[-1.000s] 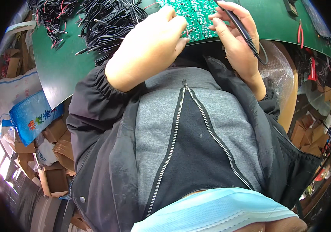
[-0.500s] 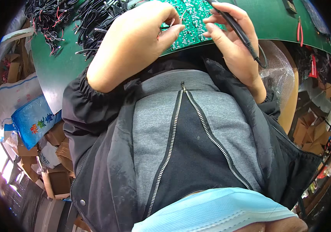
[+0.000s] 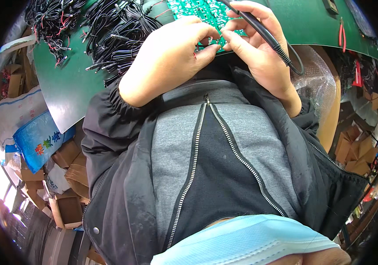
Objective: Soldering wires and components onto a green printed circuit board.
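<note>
My left hand [image 3: 169,62] is closed in a pinch in front of the green circuit boards [image 3: 197,9], holding a thin wire [image 3: 204,43] that is mostly hidden by the fingers. Close against its fingertips is my right hand [image 3: 266,62], thumb and fingers drawn together near the wire end. A black-handled soldering iron [image 3: 263,32] lies across the right hand, gripped toward the index finger, with its cord looping down behind the wrist. The iron's tip is out of view. Whether the right fingertips also hold the wire cannot be made out.
Bundles of black cables [image 3: 120,37] lie on the green tabletop [image 3: 58,97] at the left. Red-handled pliers [image 3: 342,35] rest near the right edge. Bubble wrap [image 3: 314,81] hangs beside my right arm. Cardboard boxes [image 3: 67,210] and a blue-and-white bag [image 3: 39,137] stand lower left.
My left hand has moved right and slightly down, bringing the wire to the right fingertips. My right hand has shifted slightly left with the soldering iron, and its fingers have drawn together.
</note>
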Action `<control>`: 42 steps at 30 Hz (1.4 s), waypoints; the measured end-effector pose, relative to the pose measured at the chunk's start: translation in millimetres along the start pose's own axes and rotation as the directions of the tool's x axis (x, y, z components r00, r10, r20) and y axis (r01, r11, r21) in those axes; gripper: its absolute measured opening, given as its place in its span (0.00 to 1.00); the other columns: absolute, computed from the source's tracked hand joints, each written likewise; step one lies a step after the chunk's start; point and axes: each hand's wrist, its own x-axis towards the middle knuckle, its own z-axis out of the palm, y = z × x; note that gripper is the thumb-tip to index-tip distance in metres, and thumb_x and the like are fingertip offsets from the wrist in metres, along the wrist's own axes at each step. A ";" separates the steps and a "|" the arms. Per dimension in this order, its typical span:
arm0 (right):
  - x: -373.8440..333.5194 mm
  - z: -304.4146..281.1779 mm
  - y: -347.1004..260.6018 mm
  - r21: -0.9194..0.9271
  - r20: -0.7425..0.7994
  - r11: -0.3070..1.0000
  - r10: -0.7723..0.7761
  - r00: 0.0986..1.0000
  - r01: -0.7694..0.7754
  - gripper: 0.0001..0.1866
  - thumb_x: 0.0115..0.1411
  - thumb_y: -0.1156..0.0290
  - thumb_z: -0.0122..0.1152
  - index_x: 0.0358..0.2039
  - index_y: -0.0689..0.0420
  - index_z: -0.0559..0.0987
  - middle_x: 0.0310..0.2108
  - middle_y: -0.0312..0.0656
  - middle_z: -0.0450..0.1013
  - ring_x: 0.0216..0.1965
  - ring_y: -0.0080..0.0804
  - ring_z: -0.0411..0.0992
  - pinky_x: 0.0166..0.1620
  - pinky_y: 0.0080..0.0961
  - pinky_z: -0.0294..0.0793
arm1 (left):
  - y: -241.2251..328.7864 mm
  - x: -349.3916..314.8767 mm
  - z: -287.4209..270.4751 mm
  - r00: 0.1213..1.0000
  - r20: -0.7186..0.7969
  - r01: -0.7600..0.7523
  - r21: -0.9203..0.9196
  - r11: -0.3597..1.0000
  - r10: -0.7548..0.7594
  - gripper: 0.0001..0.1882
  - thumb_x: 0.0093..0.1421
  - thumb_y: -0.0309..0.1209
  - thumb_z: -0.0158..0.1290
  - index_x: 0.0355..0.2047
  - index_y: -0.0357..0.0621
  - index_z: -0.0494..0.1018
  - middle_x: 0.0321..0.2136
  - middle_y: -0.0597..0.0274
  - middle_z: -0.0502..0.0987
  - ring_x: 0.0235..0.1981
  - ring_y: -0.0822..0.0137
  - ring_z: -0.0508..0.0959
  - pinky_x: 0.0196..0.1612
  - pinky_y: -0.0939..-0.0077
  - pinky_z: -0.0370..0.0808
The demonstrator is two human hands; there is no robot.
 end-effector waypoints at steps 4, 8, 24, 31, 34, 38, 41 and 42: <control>-1.9 1.5 -8.4 -0.104 0.011 0.995 0.008 1.000 -0.007 0.25 0.61 0.88 0.62 0.58 0.60 0.70 0.41 0.37 0.71 0.39 0.16 0.72 0.39 0.11 0.75 | -4.6 -0.6 3.7 1.000 -0.012 0.011 -0.011 1.000 -0.011 0.10 0.61 0.31 0.62 0.41 0.41 0.78 0.35 0.56 0.77 0.31 0.61 0.78 0.34 0.70 0.74; -3.5 -6.6 -14.0 -0.341 0.060 0.930 -0.124 0.990 0.137 0.24 0.60 0.88 0.62 0.56 0.59 0.72 0.41 0.36 0.71 0.37 0.14 0.71 0.35 0.12 0.72 | -5.8 1.8 2.8 0.997 -0.067 0.030 -0.128 0.991 -0.039 0.08 0.61 0.30 0.62 0.38 0.41 0.77 0.33 0.57 0.77 0.30 0.63 0.78 0.34 0.71 0.74; -38.8 -104.7 -57.7 -0.478 -0.040 0.864 -0.203 0.978 0.159 0.12 0.69 0.78 0.58 0.50 0.68 0.80 0.42 0.47 0.80 0.36 0.22 0.74 0.42 0.19 0.73 | 6.5 5.6 22.7 0.994 -0.106 -0.018 0.140 0.990 0.033 0.09 0.59 0.34 0.58 0.30 0.40 0.76 0.28 0.52 0.79 0.31 0.53 0.81 0.35 0.61 0.78; -52.4 -89.2 -77.3 -0.418 0.075 0.908 0.014 0.997 0.019 0.09 0.66 0.78 0.62 0.46 0.65 0.82 0.38 0.40 0.80 0.39 0.22 0.78 0.43 0.16 0.75 | 12.1 13.7 19.7 0.991 0.024 0.134 0.034 0.990 -0.135 0.08 0.58 0.31 0.60 0.28 0.39 0.77 0.26 0.51 0.76 0.29 0.50 0.79 0.34 0.62 0.75; -51.3 -87.0 -75.4 -0.483 0.123 0.875 0.030 0.992 0.033 0.09 0.65 0.79 0.62 0.45 0.64 0.82 0.37 0.40 0.80 0.38 0.22 0.78 0.42 0.17 0.75 | 19.1 15.3 16.8 0.983 0.025 0.179 0.038 0.983 -0.180 0.08 0.58 0.31 0.61 0.27 0.39 0.76 0.25 0.51 0.76 0.29 0.50 0.78 0.34 0.62 0.75; -50.9 -80.4 -71.9 -0.477 0.129 0.876 -0.013 0.992 0.074 0.09 0.65 0.79 0.63 0.45 0.64 0.82 0.35 0.39 0.79 0.34 0.20 0.76 0.40 0.16 0.74 | 20.8 17.2 17.2 0.966 0.047 0.254 0.037 0.966 -0.256 0.09 0.57 0.32 0.61 0.27 0.40 0.76 0.25 0.51 0.76 0.29 0.50 0.78 0.33 0.62 0.75; -49.6 -77.8 -72.9 -0.487 0.125 0.871 0.005 0.992 0.057 0.08 0.65 0.78 0.64 0.45 0.64 0.82 0.34 0.38 0.79 0.33 0.20 0.75 0.40 0.16 0.74 | 21.5 15.0 17.9 0.975 0.017 0.221 0.052 0.974 -0.222 0.08 0.57 0.32 0.61 0.27 0.40 0.77 0.25 0.51 0.76 0.28 0.50 0.78 0.33 0.62 0.75; -49.6 -77.8 -72.2 -0.488 0.123 0.871 0.005 0.992 0.057 0.08 0.65 0.78 0.64 0.45 0.64 0.82 0.34 0.38 0.79 0.33 0.20 0.75 0.40 0.16 0.74 | 21.6 14.7 18.3 0.975 0.017 0.219 0.051 0.974 -0.220 0.08 0.57 0.32 0.61 0.27 0.40 0.77 0.25 0.51 0.76 0.28 0.50 0.78 0.33 0.62 0.75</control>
